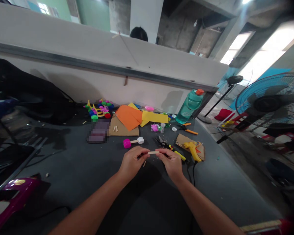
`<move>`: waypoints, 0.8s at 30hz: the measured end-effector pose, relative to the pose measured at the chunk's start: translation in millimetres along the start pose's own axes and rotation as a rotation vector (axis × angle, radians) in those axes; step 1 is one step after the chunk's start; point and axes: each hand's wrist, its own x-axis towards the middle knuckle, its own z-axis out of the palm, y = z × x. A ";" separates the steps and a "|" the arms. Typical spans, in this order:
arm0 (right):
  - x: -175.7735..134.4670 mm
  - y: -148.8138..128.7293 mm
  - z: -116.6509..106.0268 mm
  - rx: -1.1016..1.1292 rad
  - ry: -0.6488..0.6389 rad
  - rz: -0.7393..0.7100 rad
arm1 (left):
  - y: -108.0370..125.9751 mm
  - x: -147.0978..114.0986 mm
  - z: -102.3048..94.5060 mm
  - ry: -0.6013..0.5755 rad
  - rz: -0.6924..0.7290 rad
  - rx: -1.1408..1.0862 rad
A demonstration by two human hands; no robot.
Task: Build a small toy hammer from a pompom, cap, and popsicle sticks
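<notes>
Between my two hands a short, pale wooden stick [153, 152] is held level above the dark table. My left hand [134, 160] pinches its left end, and my right hand [171, 162] pinches the right end. Just beyond lies a small piece made of a magenta cap [127, 143] and a white cap [140, 140] joined by a stick. Pliers-like cutters [170, 147] with black and yellow handles rest behind my right hand. A small wooden offcut [144, 164] lies beside my left fingers.
A yellow glue gun [193, 150] lies on cardboard at right, its cord running forward. Behind are orange paper [128, 117], a blurred-out phone-like rectangle [98, 132], orange-handled pliers [191, 131] and a teal bottle [189, 107]. A magenta machine [21, 192] stands at left; a fan [269, 101] is beyond the table.
</notes>
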 end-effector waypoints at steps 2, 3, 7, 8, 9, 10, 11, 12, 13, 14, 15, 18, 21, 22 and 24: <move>0.0 1.1 0.4 0.004 -0.012 -0.011 | 1.5 0.3 -1.1 0.008 0.035 0.048; 0.2 1.8 0.4 0.003 -0.015 -0.016 | 2.0 0.5 -1.5 0.013 0.047 0.059; 1.2 5.0 -0.2 -0.013 -0.007 -0.052 | 2.5 1.3 -2.7 0.029 0.063 0.068; 1.3 5.7 -0.5 -0.023 -0.004 -0.068 | 2.4 1.4 -2.9 0.032 0.060 0.066; 1.3 6.3 -1.0 -0.035 -0.002 -0.084 | 2.2 1.5 -3.1 0.034 0.057 0.063; 1.3 6.8 -1.4 -0.049 -0.001 -0.101 | 2.1 1.6 -3.3 0.036 0.053 0.058; 1.2 7.1 -1.9 -0.062 0.001 -0.118 | 2.0 1.7 -3.4 0.037 0.050 0.052; 1.0 7.4 -2.4 -0.072 0.000 -0.134 | 1.9 1.8 -3.5 0.037 0.047 0.045; 0.7 7.5 -2.8 -0.078 -0.001 -0.149 | 1.7 2.0 -3.4 0.037 0.045 0.038; 0.5 7.6 -3.2 -0.082 -0.002 -0.163 | 1.5 2.1 -3.2 0.038 0.043 0.030; 0.2 7.5 -3.6 -0.086 -0.004 -0.176 | 1.3 2.2 -3.0 0.041 0.041 0.021; -0.8 6.6 -4.7 -0.109 -0.003 -0.200 | 0.5 2.3 -2.1 0.049 0.026 -0.003; -1.4 5.0 -5.7 -0.135 0.005 -0.215 | -0.2 2.2 -1.6 0.043 0.006 -0.023; -1.5 4.6 -5.9 -0.140 0.008 -0.223 | -0.3 2.2 -1.6 0.041 0.004 -0.029; -1.4 4.3 -5.9 -0.143 0.009 -0.236 | -0.5 2.1 -1.7 0.038 0.006 -0.035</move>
